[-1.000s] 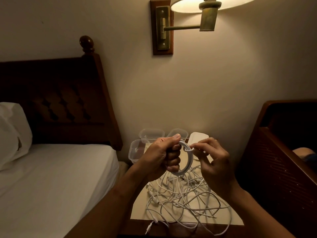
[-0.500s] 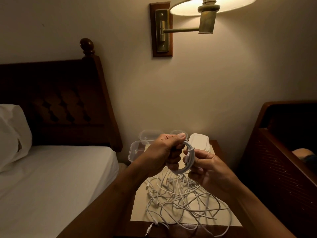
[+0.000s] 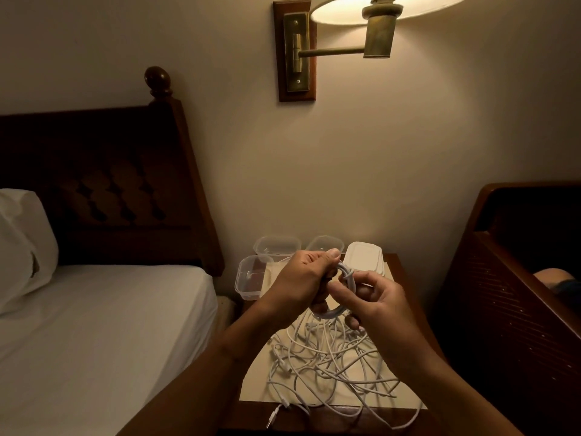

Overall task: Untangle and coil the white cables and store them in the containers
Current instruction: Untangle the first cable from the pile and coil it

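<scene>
Dim lamplight falls on a small wooden desk (image 3: 396, 267) wedged between a bed (image 3: 94, 325) and a dark wooden frame, against a plain wall. Just above its middle, a small coil (image 3: 349, 278) of white cable stands on edge. Its ring is seen almost edge-on and runs up and down between the hands.

The left hand (image 3: 298, 281) grips the coil's left side, fingers curled through the ring and thumb laid over the top. The right hand (image 3: 382, 305) meets it from the right, fingers bent, forefinger and thumb pinching at the bundle. It looks to be winding or tucking in an end, though the end itself is too small to make out.

Directly beneath, the loose cables (image 3: 330, 363) sprawl in a knot over a pale mat (image 3: 256, 383). Whether a strand rises from the knot to the coil cannot be told.

The coming move, as I judge it, turns on what lies beyond the hands. The open containers (image 3: 251, 292) sit at the desk's far edge toward the wall, away and to the left, so the left hand, which has the firmer hold on the coil, is the nearer one. The coil would need laying flat to drop in.

A white-topped box (image 3: 364, 258) stands behind the right hand; whether it is a lidded container or stacked lids, I cannot say.
</scene>
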Available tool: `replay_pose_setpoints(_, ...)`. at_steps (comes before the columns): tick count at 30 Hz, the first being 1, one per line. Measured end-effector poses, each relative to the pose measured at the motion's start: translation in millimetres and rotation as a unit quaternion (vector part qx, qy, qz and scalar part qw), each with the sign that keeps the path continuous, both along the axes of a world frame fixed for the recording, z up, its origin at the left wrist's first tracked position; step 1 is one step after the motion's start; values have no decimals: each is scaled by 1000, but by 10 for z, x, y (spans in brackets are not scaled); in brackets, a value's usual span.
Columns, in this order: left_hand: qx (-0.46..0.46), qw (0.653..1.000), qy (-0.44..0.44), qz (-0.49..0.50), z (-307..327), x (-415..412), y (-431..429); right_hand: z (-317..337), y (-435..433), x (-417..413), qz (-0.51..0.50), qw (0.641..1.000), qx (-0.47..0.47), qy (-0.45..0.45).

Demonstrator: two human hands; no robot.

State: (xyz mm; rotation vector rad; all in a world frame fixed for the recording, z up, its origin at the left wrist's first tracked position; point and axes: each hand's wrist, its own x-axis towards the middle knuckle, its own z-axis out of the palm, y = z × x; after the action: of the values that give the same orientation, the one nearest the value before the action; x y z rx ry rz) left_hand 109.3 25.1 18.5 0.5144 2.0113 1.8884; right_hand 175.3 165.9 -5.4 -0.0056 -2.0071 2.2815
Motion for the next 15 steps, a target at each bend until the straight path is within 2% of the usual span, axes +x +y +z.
replay_pose_setpoints(1, -2, 1000, 0, 6, -13, 7, 14, -11, -11, 11, -45, 994, 92, 38)
replay_pose_setpoints(2, -3, 1000, -3, 17, -29, 10, 27, -28, -7, 17, -86, 973, 199, 83)
replay_pose_setpoints(4, -4, 999, -9, 46, -76, 8, 63, -42, -6, 22, -132, 891, 408, 150)
replay_pose_setpoints(6, -9, 997, -12, 73, -135, -5, 104, -48, -32, 4, -146, 811, 547, 148)
replay_pose_setpoints(8, -14, 996, -15, 85, -176, -20, 147, -42, -74, 1, -148, 776, 605, 101)
replay_pose_setpoints(11, -25, 995, -11, 96, -186, -41, 202, -61, -101, 13, -112, 754, 645, 53)
replay_pose_setpoints(12, -28, 995, -9, 99, -186, -48, 215, -60, -103, 2, -101, 755, 646, 46)
replay_pose_setpoints(15, -26, 994, -17, 108, -205, -77, 235, -54, -74, -67, -77, 787, 610, 41)
